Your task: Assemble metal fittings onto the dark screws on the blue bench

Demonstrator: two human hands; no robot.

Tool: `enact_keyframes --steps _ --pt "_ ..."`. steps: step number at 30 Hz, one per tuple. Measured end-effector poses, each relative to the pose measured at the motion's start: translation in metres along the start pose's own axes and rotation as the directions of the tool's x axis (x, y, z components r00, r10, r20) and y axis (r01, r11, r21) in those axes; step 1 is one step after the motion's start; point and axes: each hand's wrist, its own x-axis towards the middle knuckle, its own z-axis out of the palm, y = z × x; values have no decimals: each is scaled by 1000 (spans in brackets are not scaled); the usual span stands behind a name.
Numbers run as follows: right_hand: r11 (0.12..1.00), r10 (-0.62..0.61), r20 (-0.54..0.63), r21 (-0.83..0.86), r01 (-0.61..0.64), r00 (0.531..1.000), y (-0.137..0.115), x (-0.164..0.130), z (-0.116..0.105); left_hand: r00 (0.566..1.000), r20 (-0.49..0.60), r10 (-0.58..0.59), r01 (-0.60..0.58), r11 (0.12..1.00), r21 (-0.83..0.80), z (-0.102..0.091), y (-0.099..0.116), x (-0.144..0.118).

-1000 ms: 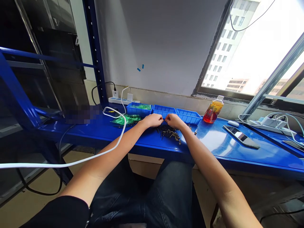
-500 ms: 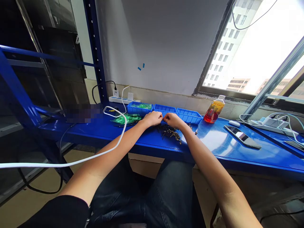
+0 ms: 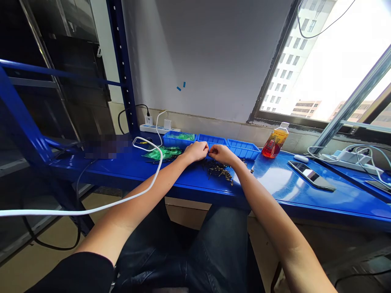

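Observation:
My left hand is closed in a pinch above the bench, its fingertips pointing right. Facing it, my right hand is also pinched, and the fingertips of the two nearly meet. Whatever they hold is too small to make out. Under and in front of my right hand lies a loose pile of small dark and brassy screw-like parts. To the left of my left hand are green plastic bags with dark pieces by them. Just behind both hands stand a blue middle bin, a right bin and a left bin containing green bags.
The blue bench runs along the wall. At right stand a drink bottle and a phone, with a power strip beyond. A white cable hangs across my left forearm. Another power strip lies behind the left bin.
Both hands stay close together in a pinch over the pile, with only slight movement of the fingers. The bins, bags and pile look the same.

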Motion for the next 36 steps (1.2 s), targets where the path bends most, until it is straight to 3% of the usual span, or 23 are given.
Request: enact_keyframes --steps 11,36 --pt "996 -83 6 42 83 997 9 3 2 999 -32 4 -6 999 -52 1 0 0" --pt "992 -112 60 61 108 992 10 3 1 996 -90 28 -36 995 -91 2 -3 3"
